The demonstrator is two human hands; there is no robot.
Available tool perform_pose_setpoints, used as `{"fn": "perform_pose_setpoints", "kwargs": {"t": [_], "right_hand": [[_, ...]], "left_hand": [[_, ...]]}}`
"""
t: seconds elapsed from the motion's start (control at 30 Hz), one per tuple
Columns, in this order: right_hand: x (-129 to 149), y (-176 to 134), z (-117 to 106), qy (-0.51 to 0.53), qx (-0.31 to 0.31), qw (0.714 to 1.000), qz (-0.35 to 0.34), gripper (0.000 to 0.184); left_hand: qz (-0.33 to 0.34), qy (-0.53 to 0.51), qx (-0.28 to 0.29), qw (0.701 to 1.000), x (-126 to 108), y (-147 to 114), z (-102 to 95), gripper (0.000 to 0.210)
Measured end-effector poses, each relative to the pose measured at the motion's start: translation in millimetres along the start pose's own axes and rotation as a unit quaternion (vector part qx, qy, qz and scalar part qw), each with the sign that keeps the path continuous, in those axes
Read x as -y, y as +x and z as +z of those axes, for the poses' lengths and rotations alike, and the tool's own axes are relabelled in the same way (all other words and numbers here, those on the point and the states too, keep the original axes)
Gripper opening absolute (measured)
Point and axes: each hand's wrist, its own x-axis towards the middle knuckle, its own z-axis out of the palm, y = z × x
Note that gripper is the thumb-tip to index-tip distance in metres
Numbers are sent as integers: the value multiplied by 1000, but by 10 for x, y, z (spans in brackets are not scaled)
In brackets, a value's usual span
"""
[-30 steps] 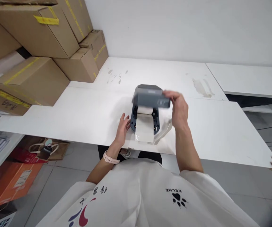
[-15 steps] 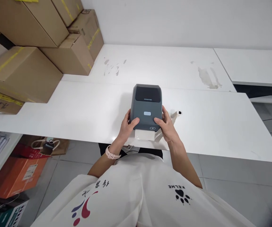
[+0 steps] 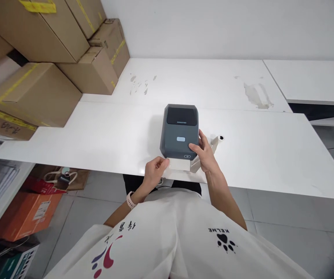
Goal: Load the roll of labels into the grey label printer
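Note:
A dark grey label printer (image 3: 181,131) stands on the white table in front of me, with a blank white label strip (image 3: 179,164) sticking out of its front edge. At the strip's left end my left hand (image 3: 155,170) is closed, thumb and forefinger pinching its edge. My right hand (image 3: 205,154) grips the printer's right front corner, thumb on top and fingers down the side. Beside that hand lies a white paper roll (image 3: 217,140) with a dark core, and a length of white paper runs from it toward the printer's front; part of it is hidden behind my hand.
Stacked cardboard boxes (image 3: 36,93) with yellow tape fill the table's left end. Peeled stains (image 3: 256,96) mark the white table (image 3: 250,155) at the back right. Below the left edge are an orange box (image 3: 27,213) and a paper bag (image 3: 79,181).
My left hand has let go of the printer's left side and moved down to pinch the label strip. My right hand stays on the printer. The view has shifted slightly.

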Motion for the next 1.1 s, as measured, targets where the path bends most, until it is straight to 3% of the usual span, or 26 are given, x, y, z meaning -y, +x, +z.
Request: {"fn": "perform_pose_setpoints", "kwargs": {"t": [0.07,0.17,0.4,0.5,0.6,0.67,0.73,0.8,0.97,1.1], "right_hand": [[31,-12,20,18,-4,1000,1,103],[119,-17,68,9,-18,1000,1,104],[250,128,226,-143,-64,983,-92,99],[226,182,247,-176,-71,975,-113,96],[221,175,236,-179,-72,976,-102,97],[215,123,214,-174,-70,978,-86,101],[192,29,183,-156,-62,983,-72,104],[152,-89,148,-135,-52,987,-68,101],[113,-276,57,-106,-43,990,-83,83],[265,-139,-3,-104,-35,981,-161,74]], "left_hand": [[-66,-77,105,989,-51,-5,19,43],[-121,-142,157,970,-118,50,32,40],[-31,-49,117,991,-32,50,-24,46],[43,-25,-5,999,-28,63,-53,48],[135,9,-130,982,-68,141,-55,30],[151,23,-105,983,-83,205,-38,51],[123,26,-31,992,-67,252,-16,78],[100,26,19,994,-22,271,0,89],[124,-13,38,991,11,270,-27,77],[217,-36,16,975,-243,430,-96,65]]}}
